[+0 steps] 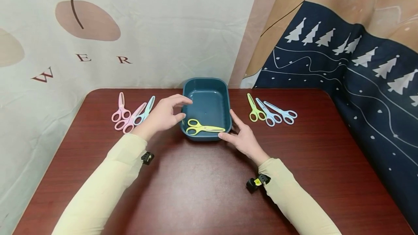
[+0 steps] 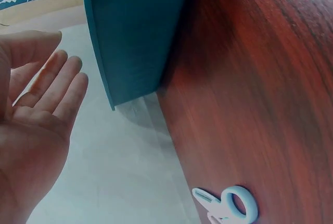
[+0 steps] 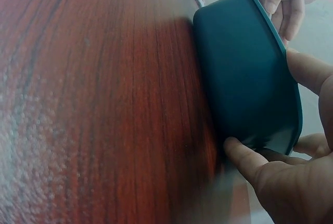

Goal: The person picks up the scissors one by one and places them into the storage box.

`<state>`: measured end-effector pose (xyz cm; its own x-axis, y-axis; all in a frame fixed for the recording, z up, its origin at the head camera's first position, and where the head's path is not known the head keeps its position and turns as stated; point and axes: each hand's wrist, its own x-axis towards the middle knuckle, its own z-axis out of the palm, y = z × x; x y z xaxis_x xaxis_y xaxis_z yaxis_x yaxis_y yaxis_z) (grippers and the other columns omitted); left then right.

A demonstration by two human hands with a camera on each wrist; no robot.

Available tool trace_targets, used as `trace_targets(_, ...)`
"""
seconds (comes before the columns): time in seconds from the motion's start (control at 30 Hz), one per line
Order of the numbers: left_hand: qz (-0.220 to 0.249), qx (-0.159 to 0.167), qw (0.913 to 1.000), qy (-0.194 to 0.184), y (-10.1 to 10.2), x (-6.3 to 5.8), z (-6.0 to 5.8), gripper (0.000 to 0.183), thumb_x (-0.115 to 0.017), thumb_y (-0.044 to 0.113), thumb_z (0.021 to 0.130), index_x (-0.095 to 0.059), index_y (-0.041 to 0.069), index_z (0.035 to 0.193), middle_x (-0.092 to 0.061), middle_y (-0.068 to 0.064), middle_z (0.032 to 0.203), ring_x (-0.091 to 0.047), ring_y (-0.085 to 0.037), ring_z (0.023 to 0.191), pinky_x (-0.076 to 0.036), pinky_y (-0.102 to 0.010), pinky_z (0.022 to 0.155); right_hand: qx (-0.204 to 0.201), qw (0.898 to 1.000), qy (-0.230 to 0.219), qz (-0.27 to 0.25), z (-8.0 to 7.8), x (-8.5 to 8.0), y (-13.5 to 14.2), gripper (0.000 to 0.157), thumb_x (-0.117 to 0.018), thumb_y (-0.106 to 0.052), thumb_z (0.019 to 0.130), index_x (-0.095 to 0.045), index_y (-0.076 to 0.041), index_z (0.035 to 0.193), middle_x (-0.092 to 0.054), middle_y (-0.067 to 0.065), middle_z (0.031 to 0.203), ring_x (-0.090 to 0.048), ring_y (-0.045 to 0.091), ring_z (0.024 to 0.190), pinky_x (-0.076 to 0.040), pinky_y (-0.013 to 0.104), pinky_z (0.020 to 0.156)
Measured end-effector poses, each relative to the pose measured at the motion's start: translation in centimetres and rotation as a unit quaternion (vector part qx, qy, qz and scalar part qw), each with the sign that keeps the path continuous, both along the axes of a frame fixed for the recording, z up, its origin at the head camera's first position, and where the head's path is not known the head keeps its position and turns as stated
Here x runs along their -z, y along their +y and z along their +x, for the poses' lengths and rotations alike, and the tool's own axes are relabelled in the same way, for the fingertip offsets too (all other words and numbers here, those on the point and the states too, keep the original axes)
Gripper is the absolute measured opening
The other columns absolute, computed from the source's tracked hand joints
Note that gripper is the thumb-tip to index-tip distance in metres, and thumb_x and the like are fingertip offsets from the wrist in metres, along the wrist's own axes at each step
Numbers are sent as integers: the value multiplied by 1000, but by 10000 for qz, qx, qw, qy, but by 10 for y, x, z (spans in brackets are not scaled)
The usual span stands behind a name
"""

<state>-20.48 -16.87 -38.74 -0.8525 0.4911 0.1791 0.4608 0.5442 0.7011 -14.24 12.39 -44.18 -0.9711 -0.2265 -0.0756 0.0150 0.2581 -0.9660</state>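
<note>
A dark teal plastic bin (image 1: 206, 100) stands at the back middle of the table, with one pair of yellow scissors (image 1: 203, 128) lying near its front wall. My right hand (image 1: 243, 137) holds the bin's front right corner, thumb at the rim and fingers against the right side. In the right wrist view, fingertips (image 3: 234, 145) touch the bin's outer wall (image 3: 244, 67) low down. At the left rim hovers my left hand (image 1: 166, 113), fingers loosely bent and nothing between them. The left wrist view shows its palm (image 2: 36, 135) beside the bin, apart from it.
Left of the bin lie pink scissors (image 1: 121, 100), lilac-pink scissors (image 1: 131, 119) and light blue scissors (image 1: 148, 108), partly near my left wrist. To its right are green scissors (image 1: 252, 103) and two blue pairs (image 1: 265, 110). A fabric backdrop (image 1: 183, 39) hangs behind the table (image 1: 202, 191).
</note>
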Motion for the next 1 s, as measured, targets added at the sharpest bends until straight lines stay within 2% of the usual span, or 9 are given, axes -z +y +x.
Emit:
trace_targets(0.17,138,-213,9996,146,-6,2,0,44,-71,-12,86,-67,-1,129,-65,-18,130,-66,-40,116,-51,-52,103,-45,9999,99,7,0,1,1,93,-78,-10,92,-21,-15,166,-35,16,165,-51,35,139,-53,34,98)
trace_targets(0.37,99,-373,9992,132,-15,2,-1,43,-70,-10,88,-66,0,130,-65,-18,131,-65,-38,119,-50,-53,103,-49,9998,166,21,-1,3,1,93,-78,-10,92,-21,-14,166,-36,16,165,-50,35,141,-53,36,100)
trace_targets(0.63,-195,-678,9975,83,-29,1,0,42,-69,-4,91,-64,1,133,-65,-19,132,-62,-39,124,-46,-56,107,-47,9999,151,-26,-1,3,1,93,-77,-9,93,-20,-14,166,-36,16,164,-50,36,140,-53,37,100)
trace_targets(1.0,-335,-982,9945,136,-45,-1,5,43,-69,-3,91,-63,0,134,-64,-20,133,-61,-42,124,-45,-59,106,-62,9995,238,-193,-1,1,0,94,-77,-6,92,-19,-10,166,-33,16,166,-48,38,142,-47,52,107)
